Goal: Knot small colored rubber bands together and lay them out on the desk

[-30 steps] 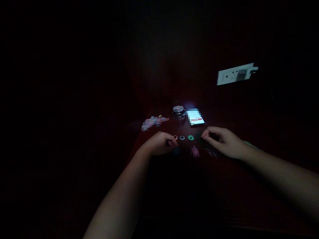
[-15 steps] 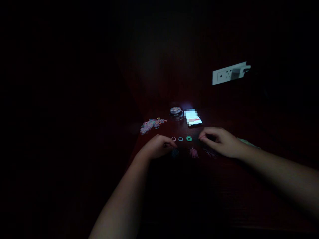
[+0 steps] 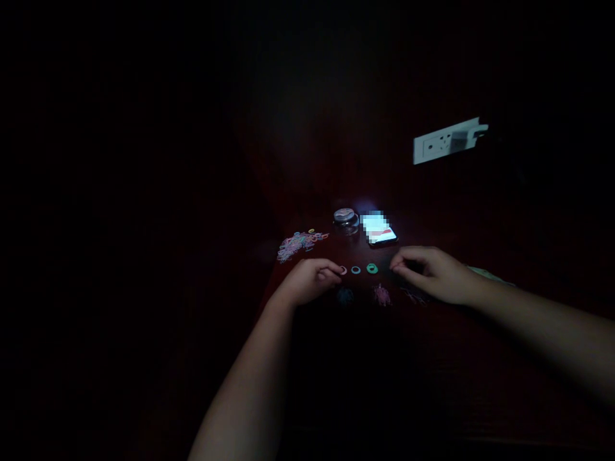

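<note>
Low over the dark table, my left hand [image 3: 314, 280] has its fingers bent together, their tips beside a pink ring [image 3: 343, 271] that they partly cover. Anything between those fingertips is too small and dark to see. A blue ring [image 3: 355, 270] and a thicker green ring [image 3: 372, 268] lie in a row to the right. My right hand [image 3: 430, 275] rests right of the green ring, thumb and forefinger pinched; what they hold I cannot make out. Nearer me lie little heaps of thin bands: dark blue [image 3: 344, 295], pink [image 3: 382, 294] and pale purple [image 3: 414, 296], the last partly under my right hand.
A mixed heap of coloured bands [image 3: 300, 244] lies at the left table edge. Behind the rings stand a lidded clear jar [image 3: 346, 222] and a lit phone [image 3: 381, 228]. A pale green item [image 3: 487, 275] lies behind my right wrist. A socket panel [image 3: 444, 142] is on the wall.
My left fingertips have moved up from the dark blue heap to the pink ring, and that heap now shows more. My right hand keeps its pinch in nearly the same place. The view shifts slightly.
</note>
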Available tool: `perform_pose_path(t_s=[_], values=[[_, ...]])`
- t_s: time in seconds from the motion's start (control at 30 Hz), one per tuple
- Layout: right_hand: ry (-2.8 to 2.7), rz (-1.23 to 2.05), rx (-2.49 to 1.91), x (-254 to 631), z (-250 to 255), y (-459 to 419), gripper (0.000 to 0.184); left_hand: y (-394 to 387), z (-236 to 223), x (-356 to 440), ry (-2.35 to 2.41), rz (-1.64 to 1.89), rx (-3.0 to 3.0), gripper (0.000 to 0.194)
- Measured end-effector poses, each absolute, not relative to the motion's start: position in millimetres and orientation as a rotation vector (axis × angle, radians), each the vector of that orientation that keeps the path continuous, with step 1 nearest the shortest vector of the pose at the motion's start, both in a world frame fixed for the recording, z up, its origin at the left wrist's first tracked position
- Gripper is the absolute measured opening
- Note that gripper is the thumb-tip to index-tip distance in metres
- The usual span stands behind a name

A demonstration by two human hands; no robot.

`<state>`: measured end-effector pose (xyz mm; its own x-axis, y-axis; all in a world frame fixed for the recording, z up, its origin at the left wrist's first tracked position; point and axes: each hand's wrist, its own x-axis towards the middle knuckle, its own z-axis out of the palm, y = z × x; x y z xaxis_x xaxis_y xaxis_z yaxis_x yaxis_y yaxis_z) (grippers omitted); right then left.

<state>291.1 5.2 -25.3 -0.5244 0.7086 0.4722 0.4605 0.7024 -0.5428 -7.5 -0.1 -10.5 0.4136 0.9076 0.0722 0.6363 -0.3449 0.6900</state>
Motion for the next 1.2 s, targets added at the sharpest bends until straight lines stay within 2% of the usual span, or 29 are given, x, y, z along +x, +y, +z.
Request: perform_pose_path(t_s=[0.17, 0.33, 0.57, 0.77, 1.0, 1.2], values=[[-2.194, 0.473, -0.874, 290, -24, 4, 0.019, 29, -34, -34, 1.937, 0.801, 2.13, 0.033], [-2.199, 0.479, -0.872, 288, -21, 2, 0.019, 44, -49, -39, 2.081, 0.777, 2.072, 0.043], [-2.223, 0.496, -0.839, 287, -18, 0, 0.018, 47, -43, -26, 2.254, 0.578, 2.032, 0.054], [-2.216, 0.461, -0.815, 286, -17, 0, 0.017, 52, -45, -29, 2.239, 0.704, 2.092, 0.046], [-2.239, 0.334, -0.825, 282, -16, -1, 0.016, 43, -44, -29, 2.172, 0.775, 2.127, 0.024], [-2.234, 0.125, -0.874, 277, -21, -2, 0.015, 16, -30, -15, 2.217, 0.899, 2.17, 0.022]])
